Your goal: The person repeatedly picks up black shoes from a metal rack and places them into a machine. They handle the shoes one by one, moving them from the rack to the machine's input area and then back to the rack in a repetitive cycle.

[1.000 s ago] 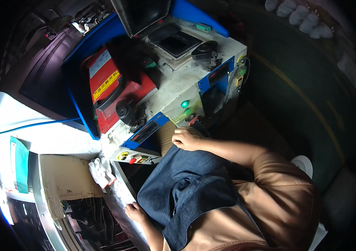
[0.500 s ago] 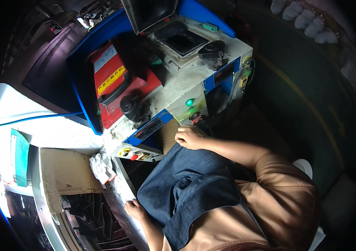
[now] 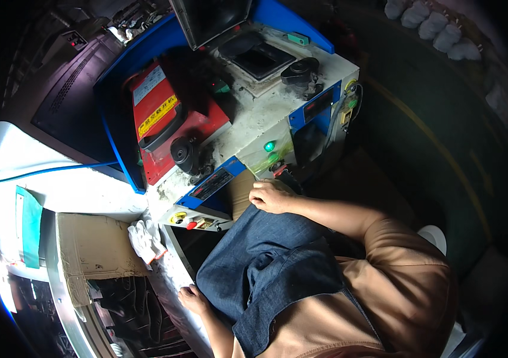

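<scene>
On the red machine (image 3: pixel 173 128), yellow strip label (image 3: pixel 157 116), right hand (image 3: pixel 272 197) fingers curled empty, left hand (image 3: pixel 193 297) fingers unclear.

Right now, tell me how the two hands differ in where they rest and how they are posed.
The right hand rests curled at the machine's front edge, beside the green lamp; the left hand lies lower, on the pale bench edge near the white gloves. The right forearm reaches forward; the left stays tucked. Both are bare and hold nothing.

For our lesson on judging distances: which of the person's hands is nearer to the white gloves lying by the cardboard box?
Left. The left hand rests just below the white gloves, while the right hand sits farther off, up by the machine's front panel.
</scene>
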{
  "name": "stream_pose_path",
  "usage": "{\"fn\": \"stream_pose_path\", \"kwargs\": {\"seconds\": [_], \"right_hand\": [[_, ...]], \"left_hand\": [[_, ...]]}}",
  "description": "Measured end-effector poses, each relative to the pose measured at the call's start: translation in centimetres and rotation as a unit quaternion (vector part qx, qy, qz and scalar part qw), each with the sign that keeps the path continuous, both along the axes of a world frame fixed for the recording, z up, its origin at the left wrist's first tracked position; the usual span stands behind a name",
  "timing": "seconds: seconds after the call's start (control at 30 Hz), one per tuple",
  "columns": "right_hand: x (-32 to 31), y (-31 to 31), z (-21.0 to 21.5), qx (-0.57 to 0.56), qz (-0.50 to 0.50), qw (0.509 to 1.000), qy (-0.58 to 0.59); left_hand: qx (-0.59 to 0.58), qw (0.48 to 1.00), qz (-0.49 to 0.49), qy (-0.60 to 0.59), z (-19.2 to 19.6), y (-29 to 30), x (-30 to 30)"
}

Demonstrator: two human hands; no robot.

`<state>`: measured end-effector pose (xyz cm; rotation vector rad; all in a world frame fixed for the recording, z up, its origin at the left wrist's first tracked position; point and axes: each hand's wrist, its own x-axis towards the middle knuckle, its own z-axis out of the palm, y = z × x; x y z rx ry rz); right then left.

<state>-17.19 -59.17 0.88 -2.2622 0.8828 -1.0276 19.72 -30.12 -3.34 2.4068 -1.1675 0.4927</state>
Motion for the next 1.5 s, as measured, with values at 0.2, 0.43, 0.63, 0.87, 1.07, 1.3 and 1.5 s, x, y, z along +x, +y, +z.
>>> {"fn": "stream_pose_path", "kwargs": {"seconds": [0.2,0.43,0.63,0.87,1.07,1.3,1.5], "right_hand": [[0.9,-0.1,0.1,-0.014,0.032,0.999,-0.028],[0.5,0.1,1.0,-0.022,0.043,0.997,0.06],[1.0,-0.3,0.7,-0.022,0.067,0.988,0.134],[1.7,-1.2,-0.1,-0.046,0.103,0.983,0.143],[3.0,-0.7,0.2,-0.013,0.086,0.98,0.179],[7.9,1.6,2.1,-0.036,0.061,0.978,0.194],[8.0,2.1,2.9,-0.055,0.04,0.963,0.262]], "left_hand": [[-0.05,0.998,-0.016,0.031,-0.2,0.1,0.4],[-0.048,0.995,0.04,0.08,0.2,-0.5,0.0],[-0.026,0.993,0.054,0.106,1.4,0.4,-0.9],[-0.309,0.885,0.027,0.347,1.7,2.7,0.6],[-0.437,0.83,0.329,0.107,3.1,20.0,9.8],[-0.166,0.832,0.529,-0.001,4.3,37.9,24.8],[-0.029,0.842,0.526,0.114,3.1,35.9,32.6]]}}
